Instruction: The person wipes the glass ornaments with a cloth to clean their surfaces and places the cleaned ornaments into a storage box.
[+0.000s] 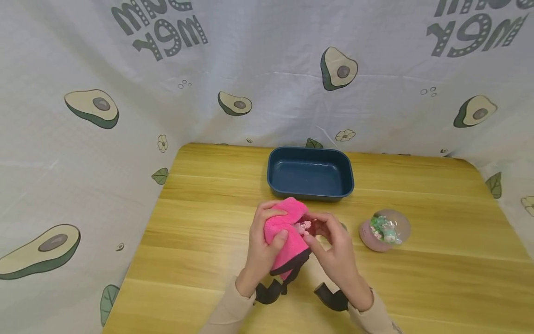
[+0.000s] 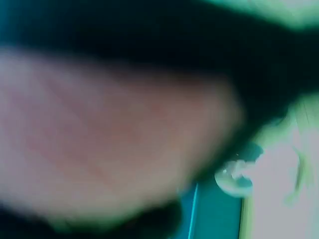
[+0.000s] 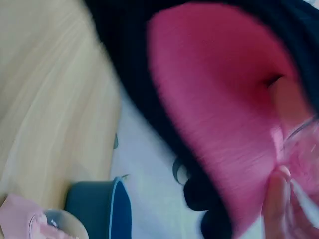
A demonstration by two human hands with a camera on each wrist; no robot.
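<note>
Both hands on a pink cloth, a trinket between its folds

From my head view, the left hand [image 1: 259,246] is clamped on the pink cloth [image 1: 294,250], fingers over its far side and thumb on the near. The trinket [image 1: 303,227], pink and partly clear, shows in the cloth's opening, above the table [image 1: 200,232]. I see the right hand [image 1: 337,250] at that opening, thumb and fingers closed on the trinket; my right wrist view shows fingertips against it, with the cloth spread alongside. The cloth's dark edging hangs toward the person.

Just beyond the hands I have the blue bin [image 1: 308,178], and to their right, on the table, the globe [image 1: 371,237], tilted in my view, with green figures under its dome. My left wrist view is mostly blur.
</note>
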